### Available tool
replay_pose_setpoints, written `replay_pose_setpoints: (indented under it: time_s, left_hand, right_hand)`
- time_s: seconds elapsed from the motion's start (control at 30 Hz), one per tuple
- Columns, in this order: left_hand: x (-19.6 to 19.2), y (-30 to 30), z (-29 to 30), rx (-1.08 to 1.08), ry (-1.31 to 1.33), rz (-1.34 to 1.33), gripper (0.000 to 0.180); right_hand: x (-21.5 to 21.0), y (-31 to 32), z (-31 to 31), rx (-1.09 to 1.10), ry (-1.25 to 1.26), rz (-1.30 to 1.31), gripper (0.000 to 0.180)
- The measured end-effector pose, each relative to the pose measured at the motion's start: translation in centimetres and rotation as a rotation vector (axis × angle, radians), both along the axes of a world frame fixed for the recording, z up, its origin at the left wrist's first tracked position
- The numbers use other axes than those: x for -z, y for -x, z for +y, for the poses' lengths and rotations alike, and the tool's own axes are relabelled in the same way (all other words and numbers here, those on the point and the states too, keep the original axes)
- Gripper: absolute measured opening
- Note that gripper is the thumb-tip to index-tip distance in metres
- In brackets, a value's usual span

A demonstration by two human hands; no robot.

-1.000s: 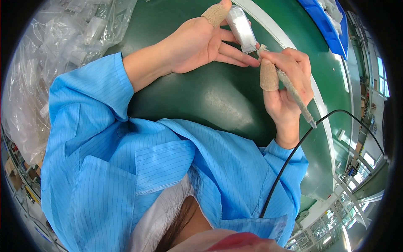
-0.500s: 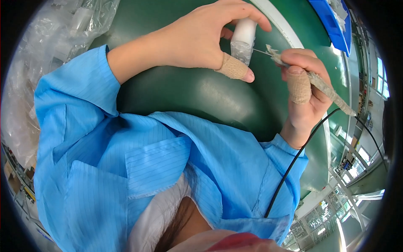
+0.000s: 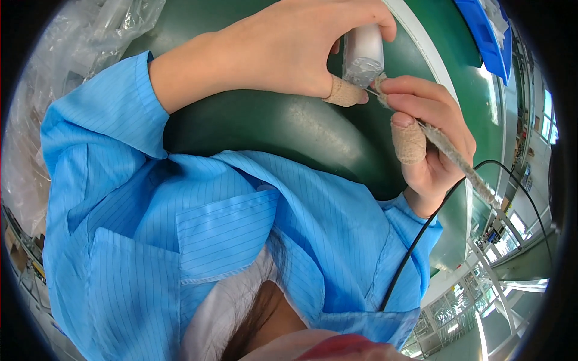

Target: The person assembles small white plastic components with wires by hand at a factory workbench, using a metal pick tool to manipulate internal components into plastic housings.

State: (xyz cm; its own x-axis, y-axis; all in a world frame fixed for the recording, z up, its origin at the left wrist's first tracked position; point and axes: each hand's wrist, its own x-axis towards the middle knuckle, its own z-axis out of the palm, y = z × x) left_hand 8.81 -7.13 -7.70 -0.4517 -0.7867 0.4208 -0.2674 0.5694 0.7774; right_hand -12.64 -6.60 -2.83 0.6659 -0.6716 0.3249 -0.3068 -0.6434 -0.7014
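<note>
My left hand (image 3: pixel 301 48) curls around a white cylindrical part (image 3: pixel 365 54) with a clear, glossy end, its taped thumb below and fingers above. My right hand (image 3: pixel 430 132), also with tape on the thumb, grips a thin tool (image 3: pixel 454 156) wrapped in worn, greyish cloth or tape. A fine metal tip (image 3: pixel 372 90) sticks out of the wrapping and reaches the near end of the white part, by my left thumb. Whether the tip touches the part or goes into it I cannot tell.
Under my hands is a green work surface (image 3: pixel 265 126) with a pale edge strip (image 3: pixel 421 42). A blue bin (image 3: pixel 484 36) with whitish pieces stands at the far right. Clear plastic bags (image 3: pixel 66 78) heap on the left. A black cable (image 3: pixel 415 246) runs past my right wrist.
The white part, in my left hand, has shifted slightly right and turned its clear end more toward me. My right hand has moved left, bringing the tool tip to the part's near end.
</note>
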Motion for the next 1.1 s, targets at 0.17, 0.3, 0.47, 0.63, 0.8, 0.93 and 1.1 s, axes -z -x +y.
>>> replay_pose_setpoints:
  time_s: [0.17, 0.3, 0.47, 0.63, 0.8, 0.93, 1.1]
  left_hand:
    - [0.7, 0.4, 0.0, -0.025, 0.083, 0.117, 0.061]
    - [-0.3, 0.2, 0.5, -0.074, 0.221, -0.071, 0.061]
    - [0.9, 0.0, 0.3, -0.003, -0.017, 0.112, 0.06]
    - [1.2, 0.1, 0.3, -0.015, 0.019, 0.085, 0.059]
    - [0.1, 0.2, 0.8, -0.075, 0.104, -0.022, 0.058]
    - [-0.2, 0.3, 0.0, -0.047, -0.322, 0.071, 0.058]
    - [0.8, 0.3, -0.3, -0.1, -0.132, 0.059, 0.058]
  right_hand:
    - [0.7, 0.2, -0.3, -0.049, 0.067, -0.096, 0.013]
    - [1.1, 0.2, -0.4, -0.059, 0.069, -0.125, 0.015]
    - [0.9, 0.0, -0.1, -0.028, 0.046, -0.078, 0.015]
    - [1.1, 0.0, 0.0, -0.015, 0.029, -0.07, 0.015]
    - [1.4, -0.1, 0.4, 0.015, 0.117, -0.003, 0.016]
    - [2.2, -0.1, 0.4, 0.008, 0.199, -0.075, 0.017]
    - [3.3, 0.2, -0.2, -0.054, 0.277, -0.129, 0.016]
